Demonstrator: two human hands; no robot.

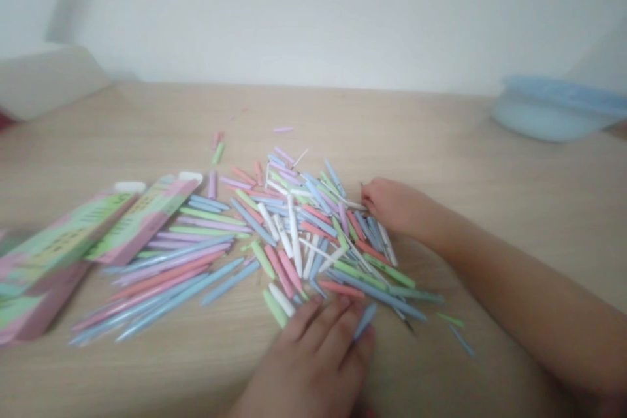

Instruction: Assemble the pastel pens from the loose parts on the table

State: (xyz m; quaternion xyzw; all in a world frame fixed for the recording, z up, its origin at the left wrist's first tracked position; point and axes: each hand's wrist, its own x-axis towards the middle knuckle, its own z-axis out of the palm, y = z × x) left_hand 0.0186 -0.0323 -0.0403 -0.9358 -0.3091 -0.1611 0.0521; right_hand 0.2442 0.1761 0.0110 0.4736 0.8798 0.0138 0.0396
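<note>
"Where is the left hand [318, 346]?"

"On the near side of the worktop [416, 130], about midway along, back upward, with its fingers reaching to the near side of the pile of pen parts [294, 235]."

"And its grip?"

"Clamped on a blue piece [365, 322], which shows between the thumb and the forefinger."

"What about the right hand [392, 206]?"

"Its forearm comes in from the right, and the fingers are at the right side of the pile. That patch is blurred, so I cannot tell whether the grip is apart or together on something."

"How does the pile lie?"

"Loose, in the middle of the worktop: white, blue, coral, green and lilac parts crossing one another, with thin white rods among them. A small lilac piece [283, 129] lies apart toward the far edge, and a short green piece [450, 319] lies apart on the right."

"And to the left?"

"A fan of long pieces [171, 272], blue, coral, pink, lilac and green, beside the pile, slanting toward the near left corner. Past them, printed boxes [63, 241] in pink and green rest toward the left edge."

"Anything along the far edge?"

"A pale wall [343, 13] stands behind it, and a light blue container [553, 117] sits toward the far right corner."
</note>
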